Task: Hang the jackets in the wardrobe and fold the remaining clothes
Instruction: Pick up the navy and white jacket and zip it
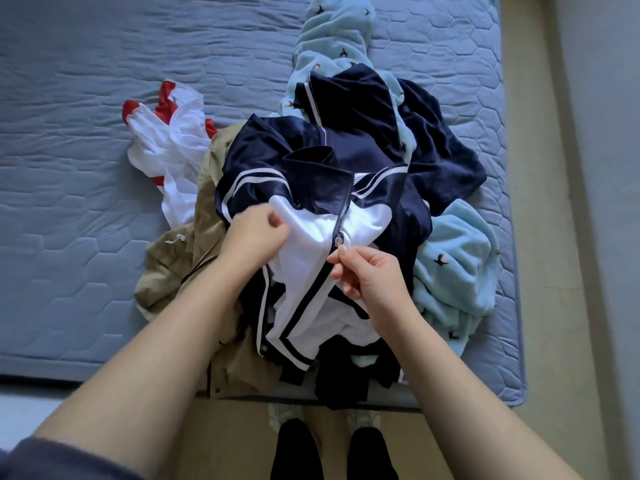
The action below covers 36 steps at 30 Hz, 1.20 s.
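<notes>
From the head camera, looking down at the bed [86, 81]: a navy-and-white jacket [311, 209] lies on top of a heap of clothes at the near edge, collar away from the person and front facing up. The left hand [256, 233] has its fingers curled into the white cloth just left of the zip, gripping it. The right hand [367, 271] pinches the zip pull [338, 241] between thumb and forefinger. The zip is closed below the pull and open above it, up to the collar.

I'd say this is the hanging step, with the first jacket being sorted out at its zip. Whether it is being done up or undone I cannot tell. The next move calls for the left hand to keep the cloth taut while the right hand runs the pull along, then for lifting the jacket clear of the heap. No hanger and no wardrobe are in view.

Around it:
- a khaki garment [180, 265] lies under the jacket's left side
- a white-and-red top [173, 140] sits beyond that
- a pale blue fleece [457, 271] is to the right
- a dark navy fleece [443, 161] lies behind

The jacket's hem and sleeves lie tangled among these, so they may drag along when it is lifted.
</notes>
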Each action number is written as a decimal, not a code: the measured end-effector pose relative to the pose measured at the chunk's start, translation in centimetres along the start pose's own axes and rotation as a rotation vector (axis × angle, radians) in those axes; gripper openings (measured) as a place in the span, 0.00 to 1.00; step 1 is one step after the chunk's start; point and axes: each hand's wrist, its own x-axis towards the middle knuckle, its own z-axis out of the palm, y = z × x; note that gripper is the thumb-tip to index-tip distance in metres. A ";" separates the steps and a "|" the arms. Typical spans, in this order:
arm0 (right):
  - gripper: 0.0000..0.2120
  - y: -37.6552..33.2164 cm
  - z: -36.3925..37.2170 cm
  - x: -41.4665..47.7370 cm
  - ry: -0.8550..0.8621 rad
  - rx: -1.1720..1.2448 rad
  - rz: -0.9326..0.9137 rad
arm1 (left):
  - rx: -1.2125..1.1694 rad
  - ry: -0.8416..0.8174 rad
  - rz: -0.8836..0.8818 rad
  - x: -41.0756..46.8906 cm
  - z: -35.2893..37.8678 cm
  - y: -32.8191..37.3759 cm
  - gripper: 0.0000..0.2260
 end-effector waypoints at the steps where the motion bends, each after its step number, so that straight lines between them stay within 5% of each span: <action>1: 0.14 -0.1 0.0 -0.2 0.012 -0.034 -0.003 | -0.063 0.027 0.025 0.7 -0.3 2.4 0.06; 6: 0.13 0.4 -0.5 -0.6 0.076 -0.124 -0.017 | 0.245 -0.200 -0.087 1.5 2.1 9.3 0.34; 9: 0.13 1.2 -1.1 -0.7 0.080 -0.202 -0.024 | 0.303 -0.221 -0.158 1.7 3.4 8.7 0.21; 11: 0.14 1.9 -1.6 -0.8 0.083 -0.256 0.022 | -0.081 -0.191 -0.217 2.1 3.3 7.9 0.12; 14: 0.13 2.6 -2.1 -1.1 0.151 -0.404 0.149 | -0.836 -0.206 -0.301 1.0 1.5 7.2 0.13; 17: 0.02 1.3 -1.9 -1.2 0.323 -0.469 0.160 | -1.096 -0.237 -0.296 -1.4 -1.0 6.5 0.13; 20: 0.13 -2.6 -0.5 -1.3 0.377 -0.359 0.090 | -1.191 -0.265 -0.264 -4.5 -4.1 7.0 0.10; 24: 0.25 -8.7 1.8 -2.5 0.311 -0.390 -0.034 | -1.261 -0.270 -0.204 -9.9 -9.1 8.9 0.11; 29: 0.29 -15.7 3.8 -5.1 0.161 -0.533 -0.088 | -1.358 -0.196 -0.114 -17.5 -15.3 10.9 0.20; 36: 0.10 -22.4 8.8 -10.8 -0.348 -0.937 -0.062 | -1.501 0.091 -0.157 -30.2 -20.9 12.3 0.12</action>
